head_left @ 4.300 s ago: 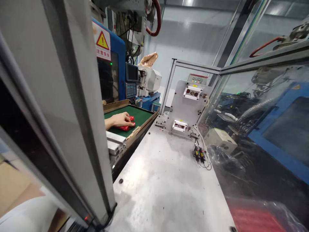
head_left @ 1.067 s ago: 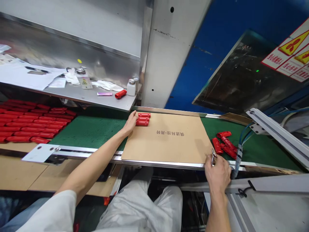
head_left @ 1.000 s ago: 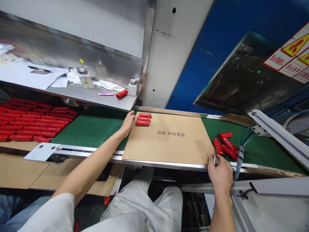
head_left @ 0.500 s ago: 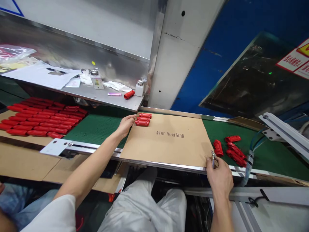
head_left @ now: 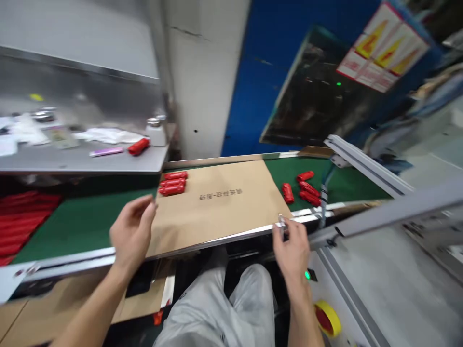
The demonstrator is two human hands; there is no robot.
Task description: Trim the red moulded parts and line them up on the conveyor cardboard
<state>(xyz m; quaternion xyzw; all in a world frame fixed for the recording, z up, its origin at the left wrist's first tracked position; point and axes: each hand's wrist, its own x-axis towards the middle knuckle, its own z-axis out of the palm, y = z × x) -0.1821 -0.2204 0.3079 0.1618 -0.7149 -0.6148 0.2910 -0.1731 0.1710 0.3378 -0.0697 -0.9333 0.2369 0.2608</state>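
A flat cardboard sheet with printed characters lies across the green conveyor belt in front of me. Several red ribbed cylindrical parts rest in a small group on its far left corner. My left hand is just off the sheet's left edge, loosely curled, thumb and fingers apart, with nothing visible in it. At the sheet's near right corner, my right hand grips a small shiny metal tool, whose kind is mostly hidden by the fingers. More loose red parts lie on the belt beyond that hand.
Many red parts lie in rows at the far left. A steel shelf holds a white bottle, a red part and tissues. A metal bar slants across the right side. Yellow tape sits low right.
My view has swung to the right. My left hand has drawn back from the red parts on the sheet toward me. My right hand still holds the metal tool at the sheet's corner.
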